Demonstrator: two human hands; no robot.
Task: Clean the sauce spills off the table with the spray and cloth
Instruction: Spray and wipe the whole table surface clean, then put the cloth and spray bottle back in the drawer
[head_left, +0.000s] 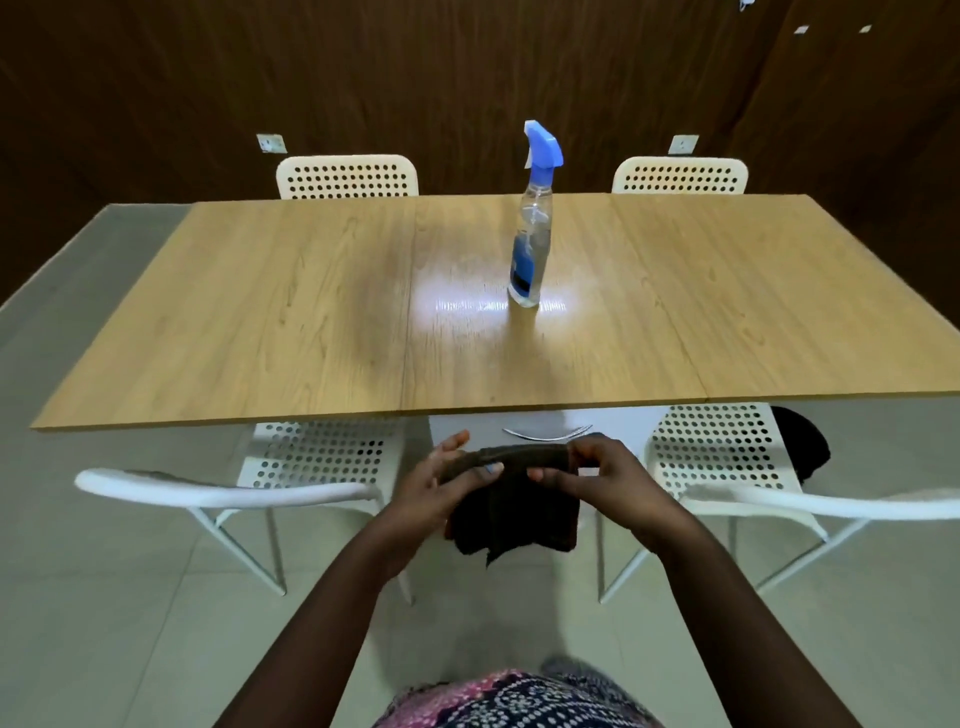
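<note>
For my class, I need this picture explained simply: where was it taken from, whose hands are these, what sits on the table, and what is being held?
There is no machine here. A person wears a camera on the head, so this single picture looks forward and down over their own arms. The left hand and the right hand both hold a dark brown folded cloth in front of the near table edge. On the light wooden table stands one clear spray bottle with a blue trigger head, upright and untouched. White perforated chairs stand around the table. I can see no sauce spills on the tabletop.
</note>
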